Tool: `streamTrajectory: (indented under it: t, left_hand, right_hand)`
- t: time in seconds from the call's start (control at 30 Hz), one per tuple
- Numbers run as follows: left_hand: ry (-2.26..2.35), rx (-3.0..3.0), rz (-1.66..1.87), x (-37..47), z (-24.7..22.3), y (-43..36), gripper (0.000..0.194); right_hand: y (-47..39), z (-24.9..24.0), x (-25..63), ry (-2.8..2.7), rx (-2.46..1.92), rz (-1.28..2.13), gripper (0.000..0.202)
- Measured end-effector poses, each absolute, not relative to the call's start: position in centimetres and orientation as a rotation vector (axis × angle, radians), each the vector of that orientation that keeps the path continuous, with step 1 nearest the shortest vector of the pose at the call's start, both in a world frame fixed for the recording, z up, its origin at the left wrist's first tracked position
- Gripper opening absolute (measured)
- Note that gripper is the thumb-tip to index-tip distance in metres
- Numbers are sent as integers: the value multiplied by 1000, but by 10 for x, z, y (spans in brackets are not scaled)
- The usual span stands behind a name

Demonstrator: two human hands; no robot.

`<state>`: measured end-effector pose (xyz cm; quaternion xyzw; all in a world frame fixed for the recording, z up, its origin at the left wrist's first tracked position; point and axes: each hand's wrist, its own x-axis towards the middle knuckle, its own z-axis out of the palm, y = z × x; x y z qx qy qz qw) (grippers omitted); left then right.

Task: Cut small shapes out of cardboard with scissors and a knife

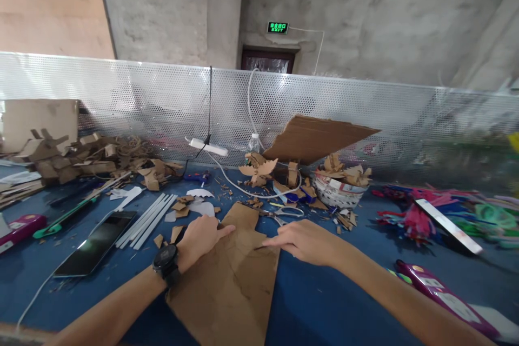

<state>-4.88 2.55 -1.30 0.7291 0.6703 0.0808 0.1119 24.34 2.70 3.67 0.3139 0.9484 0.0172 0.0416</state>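
Brown cardboard (pixel 239 286) runs from the bottom edge to the centre of the frame. Left of centre, the left hand (pixel 201 238) rests on it, thumb spread from the fingers; right of centre, the right hand (pixel 303 240) pinches a slim dark tool (pixel 259 247) against it, near the scissors (pixel 286 213).

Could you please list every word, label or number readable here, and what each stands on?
"安全出口 EXIT": the green sign on the concrete wall.
Too small or blurred to read: labels on the right purple device and left purple device, and anything on the black watch.
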Motion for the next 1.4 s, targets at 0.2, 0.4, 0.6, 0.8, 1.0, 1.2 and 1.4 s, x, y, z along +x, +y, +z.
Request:
streamTrajectory:
  t: [0.2,0.4,0.6,0.8,1.0,1.2,1.4]
  left_hand:
    - [1941,2199,207,-48,-12,25,69]
    - [1933,2207,189,-49,-13,28,67]
    - [1936,2199,204,-48,-7,21,62]
    - [1880,2229,235,-48,-3,21,52]
    - [1739,2336,206,-54,-12,40,48]
    - [1745,2349,189,-54,-18,46,48]
    - [1738,2367,192,-55,-20,45,49]
  right_hand:
    - [30,34,265,2926,989,103,44]
    - [33,16,279,2979,803,463,50]
    - [24,8,276,3012,748,765,61]
    - [20,5,282,3030,759,780,60]
    - [29,-1,289,3047,764,691,68]
    - [32,-3,296,3064,795,626,71]
    - [35,-4,299,3074,813,578,71]
